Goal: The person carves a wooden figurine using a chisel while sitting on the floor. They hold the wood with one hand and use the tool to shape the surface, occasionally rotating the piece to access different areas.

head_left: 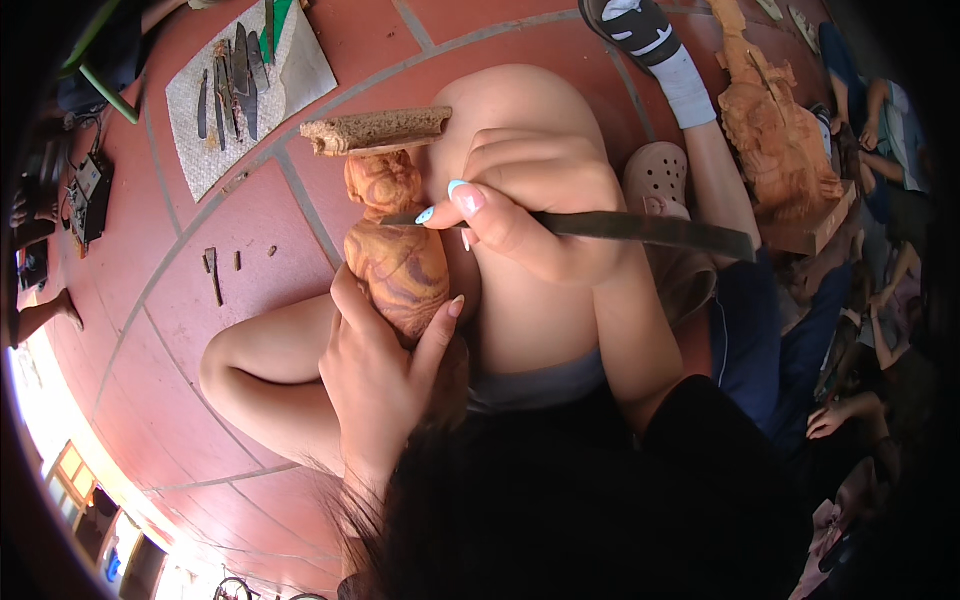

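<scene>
A carved wooden figurine (pixel 398 262) with swirling orange and brown grain lies between my bent legs, its round head (pixel 382 178) pointing away from me. Around its lower end wraps my left hand (pixel 385 375), thumb on the right side and fingers on the left. My right hand (pixel 540 205) grips a long flat dark carving blade (pixel 650 229) like a pen. The blade's tip meets the figurine at the neck, just below the head. Beyond the head sits a rough piece of wood (pixel 375 130), close to my raised knee.
Several dark carving blades (pixel 238 85) lie on a white padded sheet (pixel 300 70) at the far left. Small wood pieces (pixel 216 276) are scattered on the red tiled floor (pixel 190 380). At far right stands a large wood carving (pixel 780 135), near other people and a sandalled foot (pixel 640 30).
</scene>
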The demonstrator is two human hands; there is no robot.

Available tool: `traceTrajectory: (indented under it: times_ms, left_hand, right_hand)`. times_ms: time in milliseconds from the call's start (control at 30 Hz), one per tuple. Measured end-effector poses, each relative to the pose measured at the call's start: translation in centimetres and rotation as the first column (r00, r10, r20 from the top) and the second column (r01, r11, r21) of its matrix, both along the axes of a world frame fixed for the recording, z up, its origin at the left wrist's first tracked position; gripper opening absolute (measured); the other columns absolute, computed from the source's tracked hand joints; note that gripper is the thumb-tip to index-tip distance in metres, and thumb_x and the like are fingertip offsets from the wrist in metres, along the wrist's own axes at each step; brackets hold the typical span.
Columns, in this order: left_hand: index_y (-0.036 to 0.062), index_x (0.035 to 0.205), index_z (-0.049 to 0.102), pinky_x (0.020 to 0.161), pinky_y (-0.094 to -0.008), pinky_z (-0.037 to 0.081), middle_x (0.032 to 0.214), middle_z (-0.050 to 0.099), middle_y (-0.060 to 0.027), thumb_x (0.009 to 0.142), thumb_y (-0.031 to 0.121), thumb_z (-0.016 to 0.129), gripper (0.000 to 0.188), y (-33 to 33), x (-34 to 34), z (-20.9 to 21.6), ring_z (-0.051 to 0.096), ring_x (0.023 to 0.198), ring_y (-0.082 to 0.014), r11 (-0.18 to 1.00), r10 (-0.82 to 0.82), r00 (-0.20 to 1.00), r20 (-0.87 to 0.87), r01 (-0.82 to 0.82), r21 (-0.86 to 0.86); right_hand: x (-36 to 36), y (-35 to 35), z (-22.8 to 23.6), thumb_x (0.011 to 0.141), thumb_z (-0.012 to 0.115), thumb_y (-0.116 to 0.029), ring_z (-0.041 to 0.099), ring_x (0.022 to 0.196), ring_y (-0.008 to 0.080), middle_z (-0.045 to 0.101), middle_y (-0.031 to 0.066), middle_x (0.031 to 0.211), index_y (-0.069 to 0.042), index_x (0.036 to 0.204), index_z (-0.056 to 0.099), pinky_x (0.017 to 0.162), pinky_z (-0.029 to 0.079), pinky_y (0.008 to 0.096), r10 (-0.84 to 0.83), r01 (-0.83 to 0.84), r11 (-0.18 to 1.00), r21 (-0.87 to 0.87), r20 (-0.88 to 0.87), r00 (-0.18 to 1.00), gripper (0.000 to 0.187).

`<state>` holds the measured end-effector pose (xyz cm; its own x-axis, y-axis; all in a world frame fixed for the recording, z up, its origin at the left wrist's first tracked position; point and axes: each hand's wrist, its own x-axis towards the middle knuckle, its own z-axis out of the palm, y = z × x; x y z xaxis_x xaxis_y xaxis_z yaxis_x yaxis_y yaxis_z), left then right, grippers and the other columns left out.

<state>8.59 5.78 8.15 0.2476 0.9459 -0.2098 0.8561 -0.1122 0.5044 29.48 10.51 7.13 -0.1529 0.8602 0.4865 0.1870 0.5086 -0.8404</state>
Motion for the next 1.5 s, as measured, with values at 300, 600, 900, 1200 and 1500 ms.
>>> traceTrajectory:
  times_ms: [300, 600, 900, 1200, 1500]
  left_hand:
    - [-0.009, 0.129, 0.038, 0.065, -0.0466, 0.054, 0.094, 0.065, -0.0269, 0.082, 0.051, 0.075, 0.084, 0.1, -0.3, 0.1, 0.067, 0.083, -0.0436, 1.0, 0.001, 1.0, 0.03, 0.0, -0.023]
    - [-0.0083, 0.126, 0.04, 0.063, -0.0463, 0.053, 0.091, 0.066, -0.025, 0.083, 0.051, 0.074, 0.081, 0.7, -0.9, 0.1, 0.068, 0.079, -0.0427, 0.998, 0.001, 0.999, 0.044, 0.002, -0.056]
    - [-0.0068, 0.126, 0.041, 0.062, -0.0456, 0.053, 0.088, 0.066, -0.0239, 0.083, 0.053, 0.072, 0.08, 0.8, -1.3, -0.4, 0.068, 0.078, -0.0416, 0.999, -0.026, 0.996, 0.087, 0.03, -0.043]
    - [-0.006, 0.127, 0.041, 0.063, -0.0454, 0.053, 0.087, 0.066, -0.0236, 0.084, 0.054, 0.072, 0.08, 1.2, -1.6, -0.1, 0.068, 0.077, -0.0411, 0.997, -0.028, 0.994, 0.107, 0.036, -0.075]
    - [-0.0095, 0.129, 0.04, 0.063, -0.0447, 0.054, 0.093, 0.065, -0.0245, 0.083, 0.054, 0.072, 0.084, 0.7, -1.2, -0.1, 0.068, 0.081, -0.0408, 0.999, -0.032, 0.998, 0.059, 0.034, -0.038]
  right_hand:
    - [-0.3, -0.3, 0.2, 0.09, 0.063, -0.006, 0.056, 0.057, 0.0251, 0.057, 0.0124, 0.059, 0.003, 0.074, 0.07, 0.057, 0.044, 0.0361, -0.036, 0.035, 0.998, -0.058, -0.016, 0.999, 0.02]
    - [-0.1, -0.3, 0.0, 0.092, 0.061, -0.007, 0.055, 0.055, 0.0229, 0.057, 0.0118, 0.059, 0.003, 0.076, 0.071, 0.055, 0.042, 0.0353, -0.047, 0.047, 0.996, -0.082, -0.001, 0.999, 0.022]
    - [-0.4, -0.3, 0.2, 0.092, 0.062, -0.007, 0.056, 0.057, 0.0241, 0.058, 0.0111, 0.061, 0.004, 0.076, 0.07, 0.056, 0.044, 0.0359, -0.035, 0.035, 0.994, -0.099, -0.003, 0.999, 0.02]
    - [-0.5, 0.4, 0.3, 0.093, 0.054, -0.003, 0.054, 0.053, 0.0163, 0.063, 0.0096, 0.06, 0.008, 0.079, 0.072, 0.053, 0.042, 0.0317, -0.013, 0.012, 1.0, 0.029, 0.049, 0.999, 0.025]
    - [-0.3, 0.3, 0.5, 0.092, 0.059, -0.008, 0.054, 0.054, 0.02, 0.058, 0.0106, 0.059, 0.006, 0.077, 0.07, 0.055, 0.043, 0.0346, 0.008, -0.006, 0.999, -0.053, 0.038, 0.999, 0.024]
